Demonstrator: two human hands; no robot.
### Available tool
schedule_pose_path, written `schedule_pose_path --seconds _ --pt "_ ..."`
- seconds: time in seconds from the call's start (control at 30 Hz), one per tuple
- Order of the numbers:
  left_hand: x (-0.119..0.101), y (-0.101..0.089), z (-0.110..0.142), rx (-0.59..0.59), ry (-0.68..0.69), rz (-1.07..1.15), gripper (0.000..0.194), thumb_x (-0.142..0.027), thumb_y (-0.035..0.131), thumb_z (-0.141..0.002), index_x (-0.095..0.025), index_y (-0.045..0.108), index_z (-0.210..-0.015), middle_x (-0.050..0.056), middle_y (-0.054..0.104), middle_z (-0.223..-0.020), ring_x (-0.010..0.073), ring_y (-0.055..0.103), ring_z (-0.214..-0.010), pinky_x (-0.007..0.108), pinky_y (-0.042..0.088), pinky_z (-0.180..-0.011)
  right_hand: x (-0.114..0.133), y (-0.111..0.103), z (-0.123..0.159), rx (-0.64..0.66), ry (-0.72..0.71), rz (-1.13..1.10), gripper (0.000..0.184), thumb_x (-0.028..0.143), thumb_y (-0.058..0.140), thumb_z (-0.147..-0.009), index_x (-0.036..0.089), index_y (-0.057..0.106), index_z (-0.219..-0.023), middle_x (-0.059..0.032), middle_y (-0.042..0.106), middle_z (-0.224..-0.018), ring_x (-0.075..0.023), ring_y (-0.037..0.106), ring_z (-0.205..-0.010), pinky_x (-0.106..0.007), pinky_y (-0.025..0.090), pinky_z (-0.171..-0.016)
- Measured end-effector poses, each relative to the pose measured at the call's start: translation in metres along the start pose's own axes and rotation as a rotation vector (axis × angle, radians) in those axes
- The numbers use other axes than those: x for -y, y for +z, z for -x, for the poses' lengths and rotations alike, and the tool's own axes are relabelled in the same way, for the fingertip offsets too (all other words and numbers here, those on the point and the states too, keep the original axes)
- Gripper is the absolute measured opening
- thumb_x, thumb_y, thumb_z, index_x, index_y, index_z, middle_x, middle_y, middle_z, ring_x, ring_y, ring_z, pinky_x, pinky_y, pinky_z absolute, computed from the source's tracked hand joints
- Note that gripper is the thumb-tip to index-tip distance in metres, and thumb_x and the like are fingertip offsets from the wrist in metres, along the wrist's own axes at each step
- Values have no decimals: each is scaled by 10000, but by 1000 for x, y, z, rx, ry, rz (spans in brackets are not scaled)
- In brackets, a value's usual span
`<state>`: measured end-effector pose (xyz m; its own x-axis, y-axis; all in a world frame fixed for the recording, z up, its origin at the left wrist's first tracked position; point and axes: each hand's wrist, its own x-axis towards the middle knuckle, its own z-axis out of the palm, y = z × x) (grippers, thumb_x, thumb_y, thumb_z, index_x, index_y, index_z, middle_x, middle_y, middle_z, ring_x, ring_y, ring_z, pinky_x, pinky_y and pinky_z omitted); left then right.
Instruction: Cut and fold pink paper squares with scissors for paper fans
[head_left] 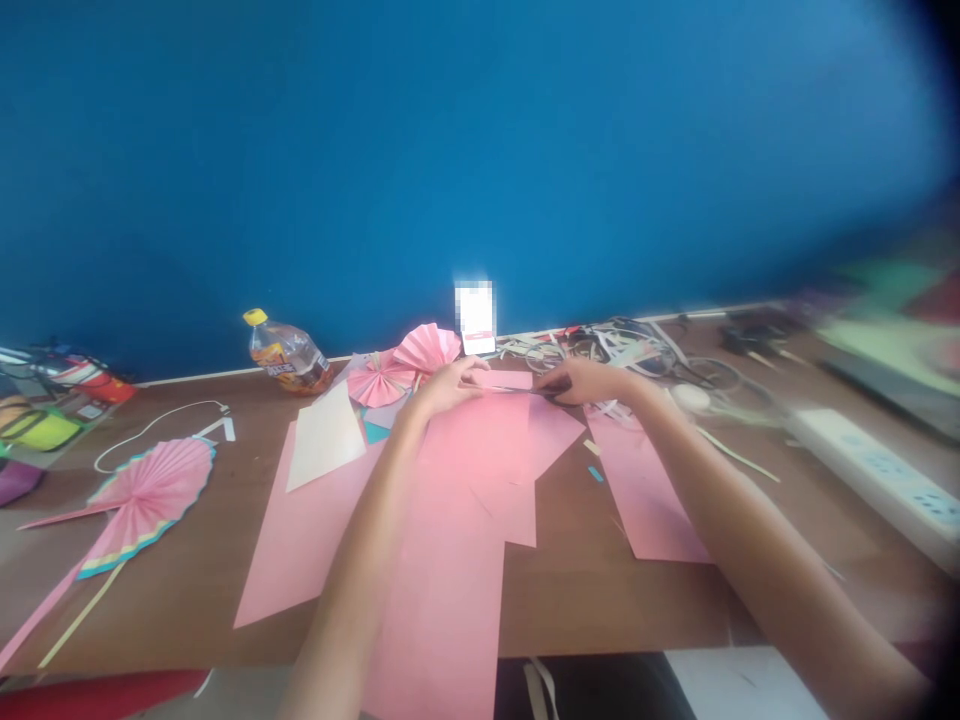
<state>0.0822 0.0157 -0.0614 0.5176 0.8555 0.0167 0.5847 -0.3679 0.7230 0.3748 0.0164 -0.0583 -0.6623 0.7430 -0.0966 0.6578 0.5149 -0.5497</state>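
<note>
Both arms reach to the back of the table over several pink paper sheets (450, 560). A narrow, folded-looking piece of pink paper (506, 380) lies stretched between my hands. My left hand (448, 388) grips its left end, with thumb and fingers closed. At the right end, the fingers of my right hand (586, 382) are closed on the same piece. A thin dark line runs under its near edge; I cannot make out whether this is a shadow or a tool. Just left of my left hand lie pink pleated paper fans (426, 348).
A drink bottle (291, 355) leans at the back left, and a lit phone (475, 318) stands against the blue wall. A finished-looking pink fan (150, 490) lies left. Paper scraps and cables (622, 345) are piled back right, near a white power strip (877, 470).
</note>
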Motion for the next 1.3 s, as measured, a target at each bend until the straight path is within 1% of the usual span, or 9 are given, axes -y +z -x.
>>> schedule_pose_path --seconds 0.13,0.23,0.4,0.67,0.77,0.87,0.97,1.1,1.3 --pt "-1 7 -2 11 16 33 480 -268 615 -785 -256 507 -1252 45 663 -962 183 638 -922 324 465 -862 -3 4 -4 24 -50 7 420 260 542 -732 244 722 -1111 -14 697 -846 -161 580 -693 -253 417 -653" --pt "4 12 -5 15 35 51 519 -254 626 -779 -255 486 -1278 37 665 -928 174 642 -902 330 462 -878 -3 5 -5 36 -77 18 425 259 522 -750 238 713 -1129 -8 681 -806 -149 563 -674 -244 401 -634" --pt "8 13 -8 17 47 96 540 -243 626 -778 -253 475 -1296 32 664 -901 167 645 -888 332 462 -888 -2 4 -5 33 -89 33 432 235 516 -752 225 710 -1138 -15 663 -770 -145 550 -663 -246 399 -643" --pt "11 14 -8 16 12 91 536 -273 637 -760 -240 493 -1275 53 676 -993 184 637 -942 356 455 -918 -6 4 -5 3 -85 55 425 271 509 -753 217 720 -1118 -14 654 -744 -141 525 -624 -247 383 -618" --pt "13 13 -9 -3 1 73 475 -315 651 -748 -217 551 -1202 73 669 -1035 191 632 -940 342 471 -886 -6 4 -5 5 -88 55 437 268 504 -744 223 718 -1122 -5 636 -719 -136 508 -610 -244 370 -602" --pt "13 10 -8 12 -12 18 317 -408 611 -779 -196 640 -1014 70 666 -1036 199 627 -944 330 473 -874 -6 3 -3 5 -82 54 443 260 498 -742 226 715 -1126 -3 624 -707 -133 502 -604 -243 363 -596" --pt "13 8 -7 36 15 -12 287 -445 561 -811 -186 662 -882 56 677 -998 206 623 -964 327 460 -898 -6 2 -3 -2 -64 67 434 263 501 -744 230 718 -1119 -3 620 -706 -132 500 -601 -246 362 -597" --pt "16 11 -10 23 55 4 261 -414 562 -814 -171 654 -837 54 687 -956 203 627 -947 321 456 -897 -6 3 -3 2 -82 50 430 284 502 -758 225 711 -1129 -11 629 -726 -137 508 -614 -249 369 -601" --pt "20 13 -13 35 65 7 272 -416 562 -812 -158 649 -822 57 688 -914 201 629 -889 322 466 -853 -7 6 -5 -4 -105 54 421 278 508 -767 205 712 -1128 -27 655 -760 -145 537 -646 -252 386 -632"
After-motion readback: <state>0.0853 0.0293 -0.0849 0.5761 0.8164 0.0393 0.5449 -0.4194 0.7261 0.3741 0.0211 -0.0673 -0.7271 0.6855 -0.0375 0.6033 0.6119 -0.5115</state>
